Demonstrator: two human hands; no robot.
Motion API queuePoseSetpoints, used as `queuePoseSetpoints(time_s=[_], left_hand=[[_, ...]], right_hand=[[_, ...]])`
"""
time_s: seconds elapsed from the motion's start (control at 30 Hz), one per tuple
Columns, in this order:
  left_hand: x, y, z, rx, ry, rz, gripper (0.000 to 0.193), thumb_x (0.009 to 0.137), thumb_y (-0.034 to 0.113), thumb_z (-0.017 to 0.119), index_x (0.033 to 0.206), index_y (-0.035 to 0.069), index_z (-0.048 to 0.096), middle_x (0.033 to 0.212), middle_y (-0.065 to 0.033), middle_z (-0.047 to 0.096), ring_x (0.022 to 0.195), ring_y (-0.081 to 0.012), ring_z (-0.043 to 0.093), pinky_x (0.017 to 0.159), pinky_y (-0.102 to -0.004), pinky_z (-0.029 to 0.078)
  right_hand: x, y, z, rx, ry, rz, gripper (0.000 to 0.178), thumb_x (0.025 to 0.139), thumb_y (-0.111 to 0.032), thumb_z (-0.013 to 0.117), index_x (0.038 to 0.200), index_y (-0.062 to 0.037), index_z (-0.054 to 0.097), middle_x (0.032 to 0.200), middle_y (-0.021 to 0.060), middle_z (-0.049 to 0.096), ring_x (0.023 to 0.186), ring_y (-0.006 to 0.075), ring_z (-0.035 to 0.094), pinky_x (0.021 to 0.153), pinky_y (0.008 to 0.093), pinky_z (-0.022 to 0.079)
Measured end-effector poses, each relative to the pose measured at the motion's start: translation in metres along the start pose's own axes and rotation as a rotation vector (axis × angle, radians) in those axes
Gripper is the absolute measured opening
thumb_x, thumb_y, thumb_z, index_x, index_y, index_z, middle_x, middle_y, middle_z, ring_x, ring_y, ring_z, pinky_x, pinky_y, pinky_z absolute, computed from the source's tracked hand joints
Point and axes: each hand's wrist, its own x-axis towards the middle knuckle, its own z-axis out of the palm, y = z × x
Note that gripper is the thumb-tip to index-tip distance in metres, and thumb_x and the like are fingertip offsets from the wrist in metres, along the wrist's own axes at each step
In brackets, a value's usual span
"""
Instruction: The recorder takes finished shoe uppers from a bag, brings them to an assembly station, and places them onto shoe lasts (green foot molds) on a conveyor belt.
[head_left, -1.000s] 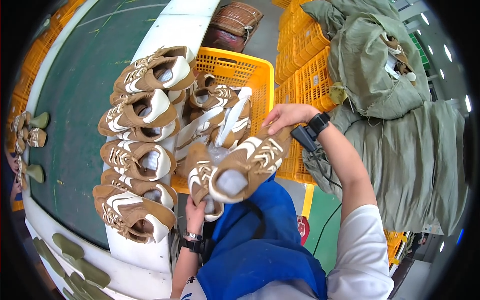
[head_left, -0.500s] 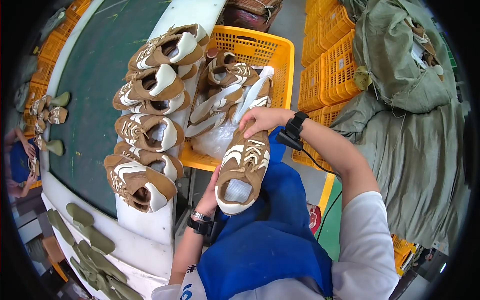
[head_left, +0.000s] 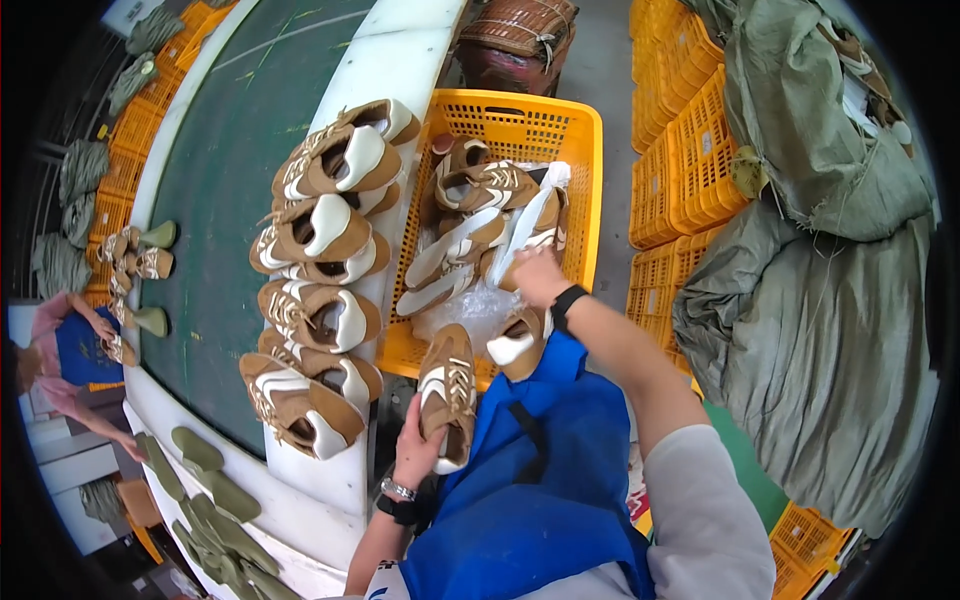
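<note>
My left hand (head_left: 415,445) grips a brown suede sneaker (head_left: 447,395) with cream laces and white side stripes, held toe up in front of my apron. My right hand (head_left: 540,277) reaches into the yellow plastic crate (head_left: 590,190), its fingers against a sneaker with a pale sole (head_left: 518,240); whether they grip it is unclear. Below my right wrist, another brown sneaker (head_left: 514,342) shows its white heel at the crate's near side. Inside the crate lie several more sneakers and crumpled clear plastic (head_left: 466,305).
Brown sneakers (head_left: 320,310) line the white ledge beside a green conveyor belt (head_left: 215,250). Olive shoe forms (head_left: 215,520) lie at the lower left. A co-worker in a blue apron (head_left: 88,345) stands at far left. Stacked yellow crates (head_left: 690,130) and grey-green cloth (head_left: 810,350) fill the right.
My right hand has left the sneaker I held in front of me and moved into the crate. A sneaker now shows its heel below that wrist. My left hand holds one sneaker, turned toe up.
</note>
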Motion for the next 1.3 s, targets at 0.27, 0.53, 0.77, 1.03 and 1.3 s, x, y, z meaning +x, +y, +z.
queuePoseSetpoints(time_s=[0.27,0.53,0.77,1.03,1.3], left_hand=[[-0.008,-0.005,-0.005,-0.057,-0.074,0.025,0.069,0.076,0.011,0.065,0.136,0.006,0.031,0.114,-0.0253,0.055,0.105,-0.0359,0.056,0.087,-0.0392,0.046],[-0.014,-0.056,-0.039,-0.074,-0.099,0.102,0.070,0.076,0.012,0.066,0.136,0.005,0.030,0.114,-0.0258,0.055,0.104,-0.0373,0.057,0.085,-0.0396,0.048],[-0.007,-0.059,-0.046,-0.067,-0.228,0.171,0.070,0.080,0.015,0.065,0.137,0.003,0.026,0.125,-0.0231,0.047,0.110,-0.0322,0.054,0.088,-0.0359,0.045],[-0.006,-0.056,-0.040,-0.052,-0.131,0.168,0.070,0.077,0.013,0.067,0.136,0.003,0.030,0.115,-0.0252,0.054,0.103,-0.0346,0.058,0.083,-0.0365,0.048],[0.009,-0.014,-0.015,-0.566,-0.192,0.011,0.076,0.083,0.013,0.061,0.142,0.007,0.014,0.127,-0.0197,0.047,0.115,-0.0241,0.050,0.094,-0.0335,0.040]], right_hand=[[0.081,-0.126,0.100,0.315,0.004,0.145,0.025,0.074,-0.013,0.058,0.097,-0.0082,0.066,0.109,0.0118,0.056,0.096,0.0295,0.058,0.072,0.0415,0.049],[0.096,-0.118,0.078,0.387,-0.161,0.061,0.017,0.073,-0.010,0.055,0.088,-0.0081,0.064,0.093,0.0121,0.060,0.089,0.0309,0.055,0.074,0.0408,0.048],[0.135,0.004,0.090,0.961,0.373,0.950,0.067,0.074,-0.045,0.062,0.122,-0.0015,0.048,0.110,0.0224,0.058,0.103,0.0367,0.055,0.089,0.0402,0.042],[0.105,-0.048,0.078,1.560,-0.172,0.996,0.059,0.064,-0.025,0.068,0.114,-0.0156,0.039,0.098,0.0064,0.047,0.086,0.0201,0.049,0.068,0.0397,0.043],[-0.084,-0.005,-0.028,2.377,0.236,0.677,0.079,0.076,-0.004,0.057,0.144,-0.0177,0.019,0.130,0.0056,0.040,0.107,0.0177,0.047,0.082,0.0323,0.042]])
